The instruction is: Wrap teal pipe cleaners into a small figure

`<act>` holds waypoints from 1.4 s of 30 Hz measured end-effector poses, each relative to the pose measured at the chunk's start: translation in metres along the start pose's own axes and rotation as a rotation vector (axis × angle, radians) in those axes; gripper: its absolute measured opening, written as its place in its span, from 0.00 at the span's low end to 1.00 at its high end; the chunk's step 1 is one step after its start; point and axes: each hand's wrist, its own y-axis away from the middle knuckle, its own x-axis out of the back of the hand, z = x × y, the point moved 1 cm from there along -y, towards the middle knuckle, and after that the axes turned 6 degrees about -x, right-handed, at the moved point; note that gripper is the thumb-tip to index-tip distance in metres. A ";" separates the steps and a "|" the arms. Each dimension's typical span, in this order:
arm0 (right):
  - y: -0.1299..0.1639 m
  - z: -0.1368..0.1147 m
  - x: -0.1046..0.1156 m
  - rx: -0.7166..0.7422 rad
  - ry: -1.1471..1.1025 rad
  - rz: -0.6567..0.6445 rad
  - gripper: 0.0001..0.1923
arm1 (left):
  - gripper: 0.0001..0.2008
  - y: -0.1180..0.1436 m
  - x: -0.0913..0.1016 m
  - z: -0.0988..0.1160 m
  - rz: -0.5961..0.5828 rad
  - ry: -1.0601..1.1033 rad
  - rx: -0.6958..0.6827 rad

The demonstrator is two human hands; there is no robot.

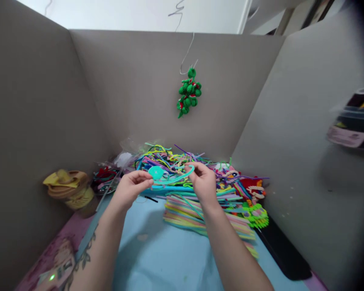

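Note:
Between thumb and fingers, my left hand [133, 185] pinches a turquoise pipe cleaner coiled into a flat round disc [155, 172]. A loose turquoise length [175, 179] runs from beside the disc across to my right hand [204, 182], which is closed on its curved end. Both hands are raised over the blue work surface [151, 250], in front of a heap of coloured pipe cleaners [160, 155]. Below my right hand lies a neat row of pastel pipe cleaners [182, 214], partly hidden by the forearm.
Grey panels enclose three sides. A green and red fuzzy ornament [189, 93] hangs from a wire at the back. On the left stands a brown cup [75, 188]. Bright green fuzzy pieces [256, 215] and a long black object [285, 248] lie right. A dark container [356, 121] hangs on the right panel.

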 end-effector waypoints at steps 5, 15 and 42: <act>0.015 -0.029 -0.005 0.051 -0.136 -0.011 0.08 | 0.13 0.006 -0.004 0.008 0.008 0.048 -0.040; 0.074 -0.028 -0.012 -0.451 -0.445 -0.177 0.09 | 0.14 0.078 -0.012 0.004 -0.015 0.081 -0.030; 0.154 0.057 -0.004 -0.701 -0.106 -0.655 0.11 | 0.16 0.129 -0.015 -0.089 0.114 0.068 0.084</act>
